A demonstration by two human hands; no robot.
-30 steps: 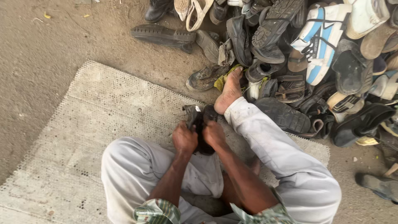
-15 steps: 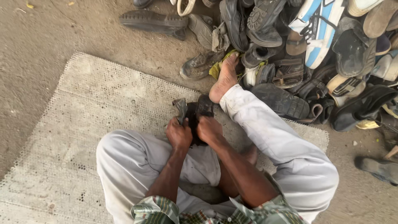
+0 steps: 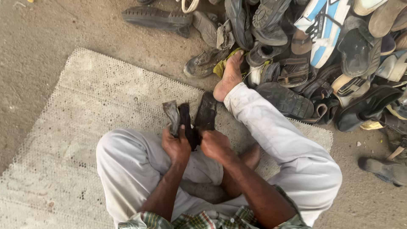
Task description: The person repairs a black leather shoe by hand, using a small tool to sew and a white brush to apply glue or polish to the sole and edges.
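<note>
Both hands clamped on 1 worn black shoe (image 3: 193, 121) held over the lap: left hand (image 3: 176, 146) grips the greyish upper flap with thumb on top, right hand (image 3: 215, 144) just beside it grips the dark sole part, which stands peeled away from the upper. Person sits on a pale woven mat (image 3: 85, 106), right leg stretched out, bare right foot (image 3: 229, 76) touching the edge of a shoe pile (image 3: 318, 55) on the dirt ground.

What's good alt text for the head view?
Seated on a woven mat, a person pulls apart a worn black shoe with the left hand and right hand. A pile of old shoes lies by one bare foot.
</note>
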